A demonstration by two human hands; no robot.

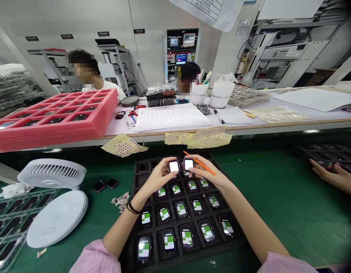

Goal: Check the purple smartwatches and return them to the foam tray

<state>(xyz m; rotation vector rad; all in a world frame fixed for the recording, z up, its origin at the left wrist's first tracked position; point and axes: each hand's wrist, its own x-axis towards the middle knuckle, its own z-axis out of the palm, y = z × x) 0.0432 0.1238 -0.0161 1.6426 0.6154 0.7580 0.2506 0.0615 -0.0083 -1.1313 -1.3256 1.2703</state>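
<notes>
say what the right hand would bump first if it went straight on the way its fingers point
Probably the lit smartwatch in the left hand: the right hand, leading with a second smartwatch, points across toward it. A narrow gap shows between the two, but depth is unclear here.

A dark-rimmed rounded-square smartwatch (173, 166) and a matching dark-rimmed smartwatch (188, 165) are held side by side, apart, screens lit white; a slim orange stick (203, 165) slants beside the latter.
</notes>
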